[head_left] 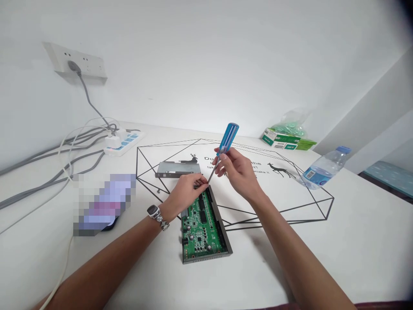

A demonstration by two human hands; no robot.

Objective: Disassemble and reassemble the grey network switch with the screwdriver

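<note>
**Q:** How was the circuit board placed in relation to the hands?

**A:** The green circuit board [201,228], seated in a grey metal tray [206,257], was laid directly ahead of the person. Its long axis was set running near to far between the forearms, with its far end angled slightly left.

**Q:** Which hand was nearer to it?

**A:** The left hand [185,193] was nearer and was placed over the far end of the board. Its fingers [200,181] were closed at the edge, on something too small to be made out.

**Q:** How was the right hand held?

**A:** The right hand [237,172] was raised to the right of the left hand and was closed around a blue-handled screwdriver [228,137]. The handle was angled upward, and the tip was brought down just beside the left fingers.

**Q:** What was seen farther away?

**A:** A metal cover plate [177,169] was lying beyond the left hand. A plastic water bottle [324,168] was lying at the far right, and a power strip [124,143] was placed at the far left.
</note>
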